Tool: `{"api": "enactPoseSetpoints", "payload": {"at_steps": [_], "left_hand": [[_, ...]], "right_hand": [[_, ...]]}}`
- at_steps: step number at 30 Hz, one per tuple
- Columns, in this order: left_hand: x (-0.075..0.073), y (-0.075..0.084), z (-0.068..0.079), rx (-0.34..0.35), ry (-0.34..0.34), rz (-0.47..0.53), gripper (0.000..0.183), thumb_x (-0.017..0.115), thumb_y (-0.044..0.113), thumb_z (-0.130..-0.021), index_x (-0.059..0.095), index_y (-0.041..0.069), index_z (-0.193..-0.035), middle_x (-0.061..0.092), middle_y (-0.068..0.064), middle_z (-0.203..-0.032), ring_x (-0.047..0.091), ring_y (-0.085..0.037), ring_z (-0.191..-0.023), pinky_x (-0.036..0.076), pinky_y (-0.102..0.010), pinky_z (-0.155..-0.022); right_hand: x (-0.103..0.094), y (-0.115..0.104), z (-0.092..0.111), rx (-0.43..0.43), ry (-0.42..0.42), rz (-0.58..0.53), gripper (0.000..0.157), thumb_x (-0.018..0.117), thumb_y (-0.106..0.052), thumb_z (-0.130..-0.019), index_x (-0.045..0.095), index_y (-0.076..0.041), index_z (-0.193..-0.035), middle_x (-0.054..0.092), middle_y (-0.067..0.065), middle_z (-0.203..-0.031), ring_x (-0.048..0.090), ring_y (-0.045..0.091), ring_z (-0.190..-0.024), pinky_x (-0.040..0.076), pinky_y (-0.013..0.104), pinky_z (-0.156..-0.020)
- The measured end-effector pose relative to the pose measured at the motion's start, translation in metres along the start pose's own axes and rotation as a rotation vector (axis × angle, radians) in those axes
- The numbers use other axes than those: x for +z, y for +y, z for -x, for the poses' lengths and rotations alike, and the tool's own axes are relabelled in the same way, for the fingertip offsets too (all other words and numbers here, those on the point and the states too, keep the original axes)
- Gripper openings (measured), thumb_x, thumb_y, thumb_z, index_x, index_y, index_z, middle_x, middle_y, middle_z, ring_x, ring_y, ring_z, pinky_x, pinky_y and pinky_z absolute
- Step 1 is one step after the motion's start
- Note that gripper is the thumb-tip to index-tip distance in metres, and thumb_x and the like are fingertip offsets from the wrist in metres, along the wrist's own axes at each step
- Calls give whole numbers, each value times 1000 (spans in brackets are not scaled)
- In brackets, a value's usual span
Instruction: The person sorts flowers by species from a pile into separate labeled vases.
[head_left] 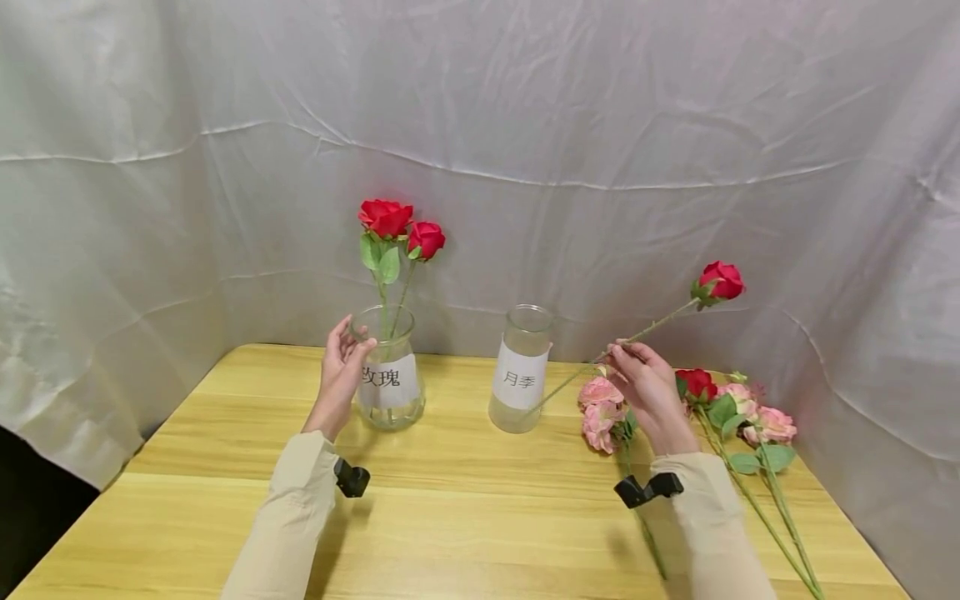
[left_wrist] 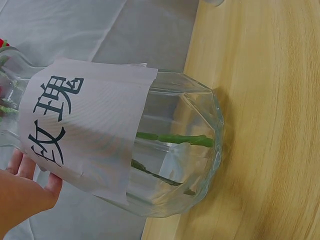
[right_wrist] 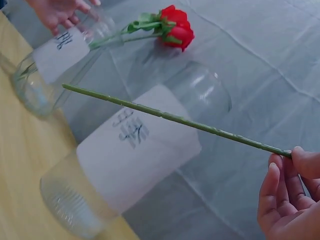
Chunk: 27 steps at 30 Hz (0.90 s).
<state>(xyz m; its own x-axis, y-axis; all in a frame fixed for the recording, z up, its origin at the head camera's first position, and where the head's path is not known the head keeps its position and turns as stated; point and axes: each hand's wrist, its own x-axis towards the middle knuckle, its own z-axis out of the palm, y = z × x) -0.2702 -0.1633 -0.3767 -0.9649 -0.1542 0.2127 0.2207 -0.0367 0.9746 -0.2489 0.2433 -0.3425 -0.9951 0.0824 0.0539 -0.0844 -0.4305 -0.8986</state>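
At the neck of a wide glass vase (head_left: pixel 390 417) my left hand (head_left: pixel 343 371) grips, thumb in front and fingers round the side. Two red roses (head_left: pixel 386 218) stand in this vase, their cut stem ends showing through the glass in the left wrist view. My right hand (head_left: pixel 648 385) pinches the green stem (right_wrist: pixel 170 116) of a single red rose (head_left: pixel 722 282) between thumb and fingers. That rose tilts with its bloom up to the right and its bare stem end down to the left, crossing in front of the narrower glass vase (head_left: pixel 517 421) in the right wrist view.
Pink flowers (head_left: pixel 600 417) lie on the wooden table (head_left: pixel 450 517) beside my right hand. Further right lie another red rose (head_left: pixel 697 383) and more pink flowers (head_left: pixel 772 425), stems toward the front. Both vases carry white paper labels. A grey curtain (head_left: pixel 525 125) hangs behind.
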Motion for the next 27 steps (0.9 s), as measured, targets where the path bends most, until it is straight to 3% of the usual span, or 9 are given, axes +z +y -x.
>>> {"api": "enactPoseSetpoints", "payload": {"at_steps": [4,15,27], "left_hand": [[0,0,1,1,-4,-1,68,51,16,-100,11,11,-154,33,-15,-146,27,-26,-137,20,-35,-115],[-3,0,2,1,-7,2,69,51,17,-100,10,13,-155,33,-14,-147,27,-24,-137,21,-34,-115],[-1,0,1,2,-8,8,69,52,16,-100,11,13,-155,32,-16,-147,28,-24,-137,21,-34,-115]], "right_hand": [[15,-6,-5,-26,6,24,4,56,-5,-96,59,-7,-98,66,-2,-88,63,10,-81,53,21,-73],[55,-21,-21,-68,2,10,9,56,-4,-96,53,-3,-104,63,3,-93,63,10,-82,54,19,-71],[91,-22,-39,-124,38,68,6,54,-1,-97,54,-7,-98,60,4,-94,62,11,-82,53,19,-67]]}}
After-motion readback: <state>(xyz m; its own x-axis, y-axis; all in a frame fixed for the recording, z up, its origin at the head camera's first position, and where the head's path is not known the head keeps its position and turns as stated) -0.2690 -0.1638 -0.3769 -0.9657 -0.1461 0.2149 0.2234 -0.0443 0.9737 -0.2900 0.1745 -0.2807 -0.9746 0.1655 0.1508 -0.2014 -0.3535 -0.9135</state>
